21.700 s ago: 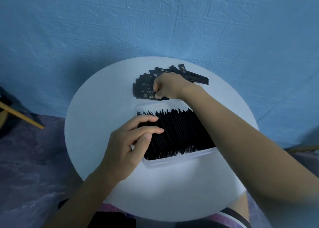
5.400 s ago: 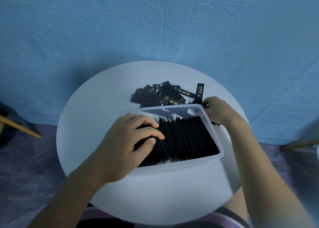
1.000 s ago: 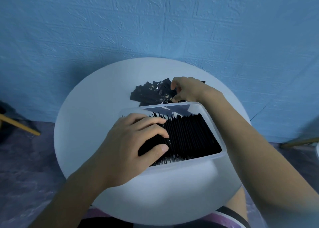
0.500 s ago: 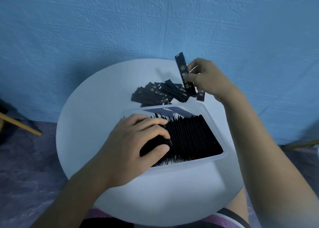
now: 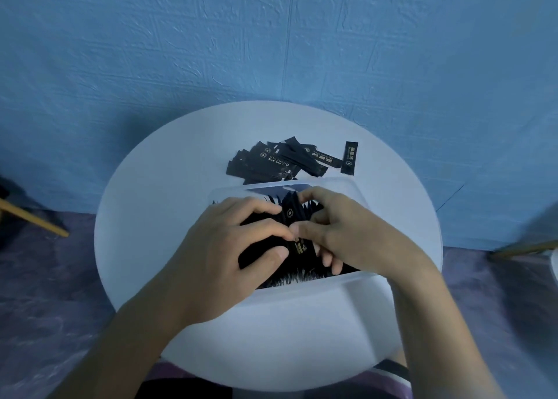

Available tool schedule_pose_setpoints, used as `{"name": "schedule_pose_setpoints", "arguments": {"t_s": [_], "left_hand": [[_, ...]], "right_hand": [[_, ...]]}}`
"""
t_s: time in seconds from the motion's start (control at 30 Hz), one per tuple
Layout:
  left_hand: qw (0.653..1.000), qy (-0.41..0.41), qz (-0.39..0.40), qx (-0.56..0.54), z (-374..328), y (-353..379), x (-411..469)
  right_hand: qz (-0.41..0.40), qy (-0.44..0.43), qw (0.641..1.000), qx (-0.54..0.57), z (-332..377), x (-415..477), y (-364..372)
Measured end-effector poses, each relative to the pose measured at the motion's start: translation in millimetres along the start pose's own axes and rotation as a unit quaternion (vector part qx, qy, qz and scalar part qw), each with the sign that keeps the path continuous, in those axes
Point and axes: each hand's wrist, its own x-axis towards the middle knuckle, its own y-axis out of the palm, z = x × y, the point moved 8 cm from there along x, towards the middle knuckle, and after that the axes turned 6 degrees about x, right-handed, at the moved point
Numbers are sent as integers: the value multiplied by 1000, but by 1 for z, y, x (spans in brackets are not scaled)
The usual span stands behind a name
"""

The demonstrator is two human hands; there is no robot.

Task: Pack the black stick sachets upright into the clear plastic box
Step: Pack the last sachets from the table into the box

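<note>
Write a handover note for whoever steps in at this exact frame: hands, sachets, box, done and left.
Left hand: pressed on the packed row of black stick sachets in the clear plastic box, parting it.
Right hand: pinching one black sachet with gold print, lowering it into the parted gap, not yet seated.
Done: the box looks mostly full of upright sachets.
Left: seat this one, then pack the loose pile of black sachets and the single stray sachet lying on the round white table behind the box.
</note>
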Motion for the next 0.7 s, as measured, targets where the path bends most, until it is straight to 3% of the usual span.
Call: {"name": "schedule_pose_setpoints", "arguments": {"t_s": [0.3,0.7], "left_hand": [[1000,22,-7,12,-2,0,-3],[998,49,-9,34,-10,-4,0]], "right_hand": [[12,-9,999,46,0,3,-4],[105,-15,994,17,7,16,-4]]}}
